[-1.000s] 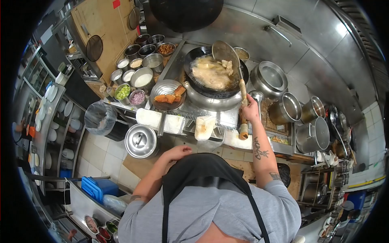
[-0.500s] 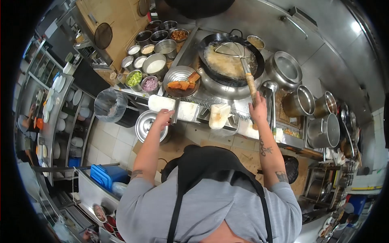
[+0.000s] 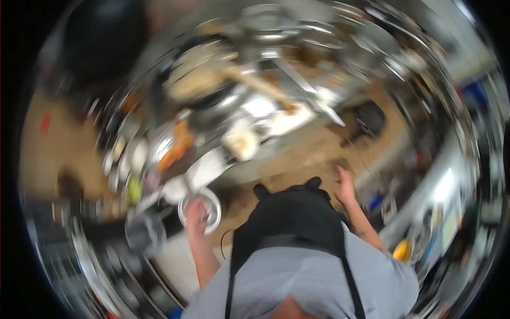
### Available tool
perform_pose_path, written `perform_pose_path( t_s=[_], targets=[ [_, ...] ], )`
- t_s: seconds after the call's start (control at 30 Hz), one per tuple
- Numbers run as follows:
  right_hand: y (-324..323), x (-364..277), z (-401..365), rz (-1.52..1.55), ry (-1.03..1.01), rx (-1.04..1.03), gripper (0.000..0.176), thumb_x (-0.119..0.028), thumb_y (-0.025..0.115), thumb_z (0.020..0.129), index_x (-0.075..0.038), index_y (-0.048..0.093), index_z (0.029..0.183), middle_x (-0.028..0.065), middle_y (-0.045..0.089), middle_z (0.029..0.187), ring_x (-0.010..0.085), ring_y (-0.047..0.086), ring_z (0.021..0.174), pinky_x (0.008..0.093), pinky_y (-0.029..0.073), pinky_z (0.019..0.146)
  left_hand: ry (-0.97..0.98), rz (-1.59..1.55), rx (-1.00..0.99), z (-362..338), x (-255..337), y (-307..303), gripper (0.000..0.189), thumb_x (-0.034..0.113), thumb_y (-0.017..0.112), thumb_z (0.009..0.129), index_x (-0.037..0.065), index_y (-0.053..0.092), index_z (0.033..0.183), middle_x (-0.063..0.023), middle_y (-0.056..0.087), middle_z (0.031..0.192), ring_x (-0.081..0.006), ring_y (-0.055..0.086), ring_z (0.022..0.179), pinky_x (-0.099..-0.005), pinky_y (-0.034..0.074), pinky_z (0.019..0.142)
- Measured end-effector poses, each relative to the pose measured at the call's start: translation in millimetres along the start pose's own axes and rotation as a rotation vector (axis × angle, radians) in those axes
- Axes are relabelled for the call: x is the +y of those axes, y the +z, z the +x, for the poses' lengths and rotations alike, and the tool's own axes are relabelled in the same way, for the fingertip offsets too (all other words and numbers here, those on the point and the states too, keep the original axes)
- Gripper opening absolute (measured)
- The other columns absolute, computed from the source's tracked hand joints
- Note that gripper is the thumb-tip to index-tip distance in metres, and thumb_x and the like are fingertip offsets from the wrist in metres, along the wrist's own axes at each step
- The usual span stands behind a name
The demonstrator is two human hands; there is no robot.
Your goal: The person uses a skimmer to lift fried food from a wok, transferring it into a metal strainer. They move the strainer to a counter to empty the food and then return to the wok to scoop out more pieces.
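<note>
My left hand (image 3: 196, 213) is smeared by motion over a round metal pot (image 3: 214, 211), close to the blurred metal handle of the perforated ladle (image 3: 163, 148); its grip is unclear. Orange-brown fried pieces (image 3: 179, 144) lie at that ladle. Over the floor on the right, my right hand (image 3: 345, 186) is open, with no object visible in it. The wok (image 3: 213, 99) stands at upper left, a strainer with a wooden handle (image 3: 260, 85) resting across its pale contents. A folded, stained white cloth (image 3: 241, 140) lies at the counter edge.
Small ingredient bowls, one with green pieces (image 3: 134, 189), line the left side. A lined bin (image 3: 145, 234) stands at lower left. Metal pots (image 3: 374, 40) are at the upper right. A black round object (image 3: 370, 118) sits beyond my right hand. A metal counter (image 3: 443, 183) runs along the right.
The view has turned to the right and blurred. My right hand has left the strainer's wooden handle and moved away from the stove. My left hand now appears lower, over the round pot.
</note>
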State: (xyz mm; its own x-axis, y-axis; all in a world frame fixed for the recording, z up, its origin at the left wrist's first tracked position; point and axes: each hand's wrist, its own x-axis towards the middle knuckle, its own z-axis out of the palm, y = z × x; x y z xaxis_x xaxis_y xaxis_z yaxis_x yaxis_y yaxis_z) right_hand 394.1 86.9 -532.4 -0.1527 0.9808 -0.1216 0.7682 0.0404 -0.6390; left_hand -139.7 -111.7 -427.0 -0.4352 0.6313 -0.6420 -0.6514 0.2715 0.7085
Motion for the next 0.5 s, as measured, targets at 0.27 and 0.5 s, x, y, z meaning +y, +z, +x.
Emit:
perform_pose_path(
  t_s=[0.27,0.5],
  targets=[
    [-16.8,7.2,-82.5,0.079,0.279,0.047,0.070,-0.011,0.061,0.084,-0.003,0.038,0.150,0.0250,0.052,0.137,0.0420,0.055,0.123,0.0466,0.047,0.103,0.151,0.827,-0.240,-39.5,52.0,52.3,0.022,0.014,0.062,0.094,0.001,0.060,0.112,0.0015,0.051,0.081,-0.0105,0.046,0.070,-0.0251,0.039,0.067],
    [-57.5,52.8,-131.8,0.277,0.364,0.118,0.063,-0.012,0.057,0.084,0.002,0.045,0.145,0.0267,0.063,0.125,0.0412,0.059,0.117,0.0463,0.048,0.100,-0.180,0.847,-0.672,-112.5,-10.7,301.2,0.022,0.007,0.058,0.094,0.006,0.051,0.115,-0.0005,0.046,0.071,-0.0095,0.043,0.051,-0.0252,0.036,0.043]
  ],
)
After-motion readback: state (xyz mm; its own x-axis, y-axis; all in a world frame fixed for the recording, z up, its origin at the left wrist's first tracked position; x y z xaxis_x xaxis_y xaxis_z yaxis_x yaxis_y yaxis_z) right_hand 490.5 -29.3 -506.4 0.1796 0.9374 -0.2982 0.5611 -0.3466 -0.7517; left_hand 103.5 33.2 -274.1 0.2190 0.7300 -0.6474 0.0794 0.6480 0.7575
